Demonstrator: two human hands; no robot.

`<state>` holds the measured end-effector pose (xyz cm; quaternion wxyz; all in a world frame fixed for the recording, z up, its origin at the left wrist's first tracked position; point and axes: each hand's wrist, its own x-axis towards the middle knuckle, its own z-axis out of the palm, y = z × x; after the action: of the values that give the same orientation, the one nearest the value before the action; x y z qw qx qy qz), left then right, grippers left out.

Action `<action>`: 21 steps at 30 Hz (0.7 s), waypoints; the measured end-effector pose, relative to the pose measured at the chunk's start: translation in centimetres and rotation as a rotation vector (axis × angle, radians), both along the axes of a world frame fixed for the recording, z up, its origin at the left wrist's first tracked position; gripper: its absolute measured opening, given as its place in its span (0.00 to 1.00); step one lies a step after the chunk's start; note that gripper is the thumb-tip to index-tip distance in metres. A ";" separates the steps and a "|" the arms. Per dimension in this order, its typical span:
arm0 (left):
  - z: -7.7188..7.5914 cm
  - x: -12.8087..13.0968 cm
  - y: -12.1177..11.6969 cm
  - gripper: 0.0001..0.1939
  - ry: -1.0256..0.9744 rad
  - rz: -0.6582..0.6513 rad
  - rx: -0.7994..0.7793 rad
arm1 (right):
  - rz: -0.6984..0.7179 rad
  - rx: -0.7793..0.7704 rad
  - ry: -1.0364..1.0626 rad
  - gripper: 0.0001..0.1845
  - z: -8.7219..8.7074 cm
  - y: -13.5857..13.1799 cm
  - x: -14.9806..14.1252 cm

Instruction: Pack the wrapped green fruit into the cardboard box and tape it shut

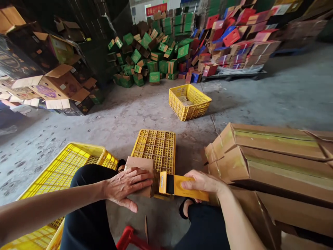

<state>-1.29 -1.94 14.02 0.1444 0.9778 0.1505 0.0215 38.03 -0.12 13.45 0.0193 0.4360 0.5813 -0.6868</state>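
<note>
My left hand (pixel 130 185) lies on a small brown cardboard box (pixel 140 161), fingers stretched over its top and thumb held apart. This box sits on the near end of an upturned yellow plastic crate (pixel 155 146). In my right hand (pixel 201 184) is a narrow yellow carton (pixel 179 186) with a black band, gripped between thumb and fingers. Its far end points left, close to the brown box's side; whether they touch I cannot tell. The fingers under the carton are mostly hidden.
Large taped cardboard cartons (pixel 275 149) are stacked on my right. A yellow crate (pixel 88 147) stands by my left leg; another yellow crate (pixel 191 113) is ahead. Green boxes (pixel 154 77) are heaped farther back. Below me a red plastic object (pixel 127 236) is partly visible.
</note>
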 end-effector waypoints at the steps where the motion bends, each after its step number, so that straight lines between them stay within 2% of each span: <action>1: 0.1 0.4 0.2 0.49 -0.004 -0.020 -0.008 | 0.006 0.003 0.001 0.37 0.0 0.0 0.0; 5: 0.0 1.3 0.8 0.45 0.006 -0.072 -0.041 | 0.006 0.014 0.006 0.38 -0.4 0.0 0.3; 11: -0.7 0.0 1.1 0.43 0.020 -0.058 -0.070 | 0.004 -0.015 0.048 0.37 -0.5 0.4 0.2; 17: -1.0 -0.4 1.4 0.41 0.027 -0.063 -0.069 | 0.068 0.076 0.040 0.38 -0.2 0.9 0.3; 21: -1.1 -0.6 1.3 0.41 0.027 -0.057 -0.068 | 0.068 0.067 0.039 0.39 -0.4 0.7 0.7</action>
<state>-1.85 -0.60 12.92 0.1761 0.9764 0.1251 -0.0009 38.69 0.60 13.04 0.0166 0.4027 0.6188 -0.6743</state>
